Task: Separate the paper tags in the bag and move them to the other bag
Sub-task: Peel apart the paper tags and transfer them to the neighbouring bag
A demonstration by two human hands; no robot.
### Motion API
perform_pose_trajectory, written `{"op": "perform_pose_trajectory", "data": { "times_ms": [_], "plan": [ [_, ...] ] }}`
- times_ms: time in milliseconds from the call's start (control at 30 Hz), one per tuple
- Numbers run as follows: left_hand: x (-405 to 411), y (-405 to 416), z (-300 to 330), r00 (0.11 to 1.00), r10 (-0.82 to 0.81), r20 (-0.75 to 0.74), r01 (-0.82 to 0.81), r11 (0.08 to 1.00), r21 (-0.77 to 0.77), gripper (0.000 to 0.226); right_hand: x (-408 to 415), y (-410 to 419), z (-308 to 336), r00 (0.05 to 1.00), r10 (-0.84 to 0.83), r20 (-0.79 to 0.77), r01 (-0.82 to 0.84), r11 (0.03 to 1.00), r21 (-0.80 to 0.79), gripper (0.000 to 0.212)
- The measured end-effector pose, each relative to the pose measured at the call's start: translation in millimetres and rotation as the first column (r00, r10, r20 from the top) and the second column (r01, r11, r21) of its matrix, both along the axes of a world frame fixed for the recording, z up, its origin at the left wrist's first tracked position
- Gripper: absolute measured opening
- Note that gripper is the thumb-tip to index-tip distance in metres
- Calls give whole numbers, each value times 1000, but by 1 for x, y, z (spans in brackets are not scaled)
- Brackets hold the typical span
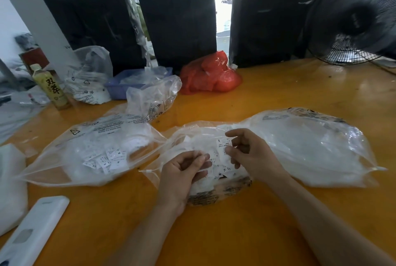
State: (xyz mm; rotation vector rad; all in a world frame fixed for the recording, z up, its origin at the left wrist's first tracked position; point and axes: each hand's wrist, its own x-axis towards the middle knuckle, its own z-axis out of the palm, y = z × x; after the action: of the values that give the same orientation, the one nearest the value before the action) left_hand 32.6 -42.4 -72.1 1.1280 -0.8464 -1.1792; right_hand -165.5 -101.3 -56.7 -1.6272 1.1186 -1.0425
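The orange table [278,94] runs out of view at every edge. At its far side stand 3 black wrapped bundles [177,19], the right one cut off at the top, and a black fan [355,23] cropped at the right. 3 clear bags lie near: the right bag [317,147] holds a blurred white mass that cannot be made out, the left bag [85,150] shows loose paper tags [107,158] with letters S and M, and the middle bag [214,188] lies under both hands. The left hand [184,171] curls its fingers on the middle bag's film; whether it also pinches a tag is unclear. The right hand [248,154] pinches a tag marked S [222,143] over the pile.
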Motion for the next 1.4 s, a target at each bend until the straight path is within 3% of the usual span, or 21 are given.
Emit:
{"op": "perform_pose_trajectory", "data": {
  "times_ms": [100,200,300,500,667,867,1100,1400],
  "plan": [
    [0,-1,0,995,-14,-96,15,1000,8,34,0,1,2,997,34,62,-38,997,63,24],
    [0,-2,-2,995,-23,-95,22,1000,-7,19,-2,1,1,999,38,15,-39,997,67,11],
    [1,-3,-4,997,-42,-70,40,999,-36,25,-2,1,0,999,-14,-40,15,1000,14,24],
    [4,-4,-6,997,-79,-5,79,995,-63,31,7,6,4,973,18,229,-28,999,41,10],
    [5,-4,-9,994,-99,50,102,993,-63,33,4,10,7,999,-49,-9,47,992,-118,3],
    [5,-2,-8,973,-103,205,118,991,-63,35,7,12,10,987,-124,-106,84,942,-324,32],
    [4,-2,-10,964,-99,248,111,993,-37,28,10,15,9,960,-189,-204,50,839,-542,15],
    [4,-2,-11,937,-95,336,113,993,-33,23,9,12,6,926,-227,-303,-10,784,-621,14]
  ]
}}
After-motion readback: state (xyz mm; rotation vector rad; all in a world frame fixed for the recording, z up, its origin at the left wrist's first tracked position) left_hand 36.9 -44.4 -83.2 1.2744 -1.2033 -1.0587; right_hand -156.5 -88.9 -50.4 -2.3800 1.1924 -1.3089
